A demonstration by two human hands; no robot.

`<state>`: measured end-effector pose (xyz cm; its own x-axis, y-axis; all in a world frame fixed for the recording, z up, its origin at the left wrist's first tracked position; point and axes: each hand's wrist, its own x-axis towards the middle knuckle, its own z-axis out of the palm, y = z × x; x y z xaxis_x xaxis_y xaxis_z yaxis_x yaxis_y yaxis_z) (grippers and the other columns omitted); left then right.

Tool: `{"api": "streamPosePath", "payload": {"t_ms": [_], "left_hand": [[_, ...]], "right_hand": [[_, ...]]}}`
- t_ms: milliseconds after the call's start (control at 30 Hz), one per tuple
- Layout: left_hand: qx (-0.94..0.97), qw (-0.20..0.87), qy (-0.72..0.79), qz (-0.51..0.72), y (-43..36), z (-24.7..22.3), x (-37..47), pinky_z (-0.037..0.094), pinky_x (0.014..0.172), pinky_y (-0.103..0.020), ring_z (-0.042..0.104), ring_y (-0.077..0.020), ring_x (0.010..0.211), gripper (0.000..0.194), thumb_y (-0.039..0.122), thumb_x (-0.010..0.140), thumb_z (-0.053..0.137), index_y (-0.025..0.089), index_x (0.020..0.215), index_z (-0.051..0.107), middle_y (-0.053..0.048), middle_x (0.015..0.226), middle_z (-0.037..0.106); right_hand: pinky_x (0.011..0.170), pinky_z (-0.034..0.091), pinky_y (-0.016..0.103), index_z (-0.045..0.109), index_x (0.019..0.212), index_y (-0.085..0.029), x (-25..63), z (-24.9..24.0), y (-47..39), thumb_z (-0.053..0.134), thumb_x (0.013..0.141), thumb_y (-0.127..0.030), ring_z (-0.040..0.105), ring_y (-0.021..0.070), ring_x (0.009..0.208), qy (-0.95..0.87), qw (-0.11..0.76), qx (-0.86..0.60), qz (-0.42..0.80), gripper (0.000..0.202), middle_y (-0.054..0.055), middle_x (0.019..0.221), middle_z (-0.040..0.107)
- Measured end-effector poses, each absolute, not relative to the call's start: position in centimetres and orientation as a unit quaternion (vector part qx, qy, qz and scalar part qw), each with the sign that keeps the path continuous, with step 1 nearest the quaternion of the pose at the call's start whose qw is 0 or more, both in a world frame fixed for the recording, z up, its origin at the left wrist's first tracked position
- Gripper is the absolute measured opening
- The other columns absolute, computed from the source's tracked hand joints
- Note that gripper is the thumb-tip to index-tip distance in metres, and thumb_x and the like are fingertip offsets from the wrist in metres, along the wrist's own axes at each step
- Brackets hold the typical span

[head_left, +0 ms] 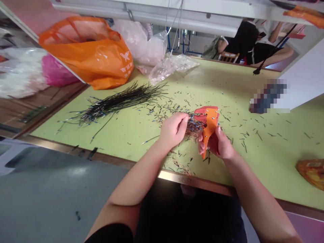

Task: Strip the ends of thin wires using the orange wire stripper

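At the far left, white plastic bags (20,74) bulge with pale contents too blurred to name, beside a pink bag (57,71) whose contents are hidden. The orange bag (101,60) stands open-topped at the edge of the table (131,131); what it holds cannot be made out. In front of it lies a loose bundle of black wires (121,99) with blue ends. Clear plastic bags (152,47) slump just behind the bundle.

The left hand (174,130) pinches a thin wire (194,114) between thumb and fingertips, its end at the red-and-orange wire stripper (211,118). The right hand (220,141) wraps the stripper's handles above the table, beside a heap of clippings (193,126). At the far right sits an amber plastic packet (312,172), its contents unclear.
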<state>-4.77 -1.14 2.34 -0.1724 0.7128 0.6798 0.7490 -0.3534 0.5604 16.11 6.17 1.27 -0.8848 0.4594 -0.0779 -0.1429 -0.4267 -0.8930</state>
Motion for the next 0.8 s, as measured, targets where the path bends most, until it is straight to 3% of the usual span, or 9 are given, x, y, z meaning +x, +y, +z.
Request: {"api": "streamPosePath", "payload": {"t_ms": [567, 800], "left_hand": [[-0.640, 0.001, -0.569, -0.516, -1.1, 2.2, -4.8, 0.051, 0.066, -0.031, 0.066, -0.0155, 0.071, 0.030, 0.034, 0.111, 0.045, 0.020, 0.100, 0.069, -0.005, 0.088, 0.077], [-0.637, -0.046, -0.597, -0.486, -0.9, 2.0, -4.8, 0.046, 0.064, -0.030, 0.065, -0.0164, 0.069, 0.033, 0.040, 0.113, 0.040, 0.022, 0.103, 0.066, -0.002, 0.080, 0.072]], "right_hand": [[0.039, 0.046, 0.026, 0.061, 0.072, -0.022, 15.5, 1.8, 5.6, 0.058, 0.091, -0.087, 0.044, 0.0113, 0.037, -0.521, 0.219, -0.186, 0.804, 0.068, -0.006, 0.048, 0.048], [0.037, 0.042, 0.025, 0.058, 0.068, -0.022, 14.7, 1.2, 4.7, 0.062, 0.088, -0.086, 0.043, 0.0104, 0.035, -0.555, 0.231, -0.227, 0.766, 0.067, -0.007, 0.044, 0.045]]}}
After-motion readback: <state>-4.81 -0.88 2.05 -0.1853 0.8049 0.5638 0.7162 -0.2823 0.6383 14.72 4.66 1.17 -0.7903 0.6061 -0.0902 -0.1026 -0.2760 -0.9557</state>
